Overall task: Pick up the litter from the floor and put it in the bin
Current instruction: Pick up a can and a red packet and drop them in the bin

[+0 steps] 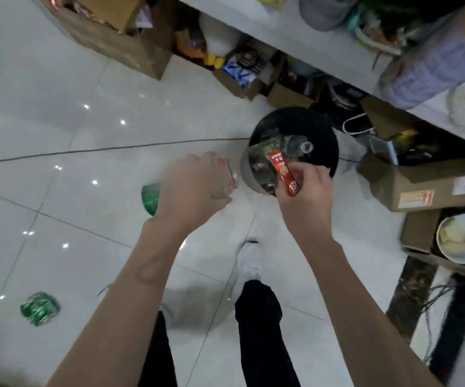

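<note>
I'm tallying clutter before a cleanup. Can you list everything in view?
bin: one, black, floor centre-right, litter inside
sachet: one, red, over the bin
red can: one, red and silver, left of the bin
green cans: two, green, floor; one behind the left wrist, one crushed at bottom left
boxes: several, brown, under and beside the shelf
shelf: one, white, top
bowl: one, white, right edge
cable: one, black, across the floor
shoe: one clear, white, below the bin
left grip: bare hand, holds the red can
right grip: bare hand, pinches the sachet
</note>
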A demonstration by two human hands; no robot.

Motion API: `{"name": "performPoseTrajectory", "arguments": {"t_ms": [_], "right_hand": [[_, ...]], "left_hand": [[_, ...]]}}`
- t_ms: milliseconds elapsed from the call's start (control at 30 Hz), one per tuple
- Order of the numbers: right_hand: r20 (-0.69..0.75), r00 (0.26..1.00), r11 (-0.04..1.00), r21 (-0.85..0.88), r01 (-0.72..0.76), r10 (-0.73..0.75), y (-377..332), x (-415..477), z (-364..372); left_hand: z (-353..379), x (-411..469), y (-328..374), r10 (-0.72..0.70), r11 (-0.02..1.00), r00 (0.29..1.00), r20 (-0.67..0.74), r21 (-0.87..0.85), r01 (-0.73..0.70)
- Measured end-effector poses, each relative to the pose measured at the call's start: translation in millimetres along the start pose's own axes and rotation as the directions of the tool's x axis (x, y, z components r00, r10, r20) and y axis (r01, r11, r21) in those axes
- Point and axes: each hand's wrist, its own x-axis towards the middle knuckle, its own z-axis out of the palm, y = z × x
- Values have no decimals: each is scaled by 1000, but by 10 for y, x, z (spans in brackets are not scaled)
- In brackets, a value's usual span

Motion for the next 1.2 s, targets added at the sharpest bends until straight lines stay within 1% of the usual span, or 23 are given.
{"name": "performPoseTrajectory", "arguments": {"t_ms": [67,233,367,500,633,700,867,1033,1133,1200], "right_hand": [[-56,998,999,-19,-37,35,414,136,-75],[-96,983,987,-7,-160,158,1106,514,-102],[-138,978,987,38,-153,157,1417,844,30],[-153,976,986,82,-144,156,1507,1099,132],[-156,981,991,86,-106,118,1488,1176,105],[-138,986,993,76,-89,98,1451,1173,59],[-90,995,999,31,-43,46,1170,1147,-25],[-50,997,998,-8,57,-57,708,1079,65],[-20,989,988,-51,145,-146,355,978,221],[31,984,984,-46,175,-173,91,868,349]], "left_hand": [[239,205,323,61,998,998,17,35,-61],[764,708,872,184,980,983,25,72,-185],[1051,1078,1102,218,972,976,19,83,-219],[1163,1306,1211,266,963,964,28,36,-266],[1147,1374,1239,275,960,961,15,48,-276],[1104,1358,1216,256,965,967,15,58,-256],[894,1271,1045,193,980,980,-40,52,-191],[576,1050,664,107,994,992,-64,-24,-108],[368,850,267,35,998,996,-85,-54,-39],[226,675,-51,-22,997,995,-98,-81,14]]}}
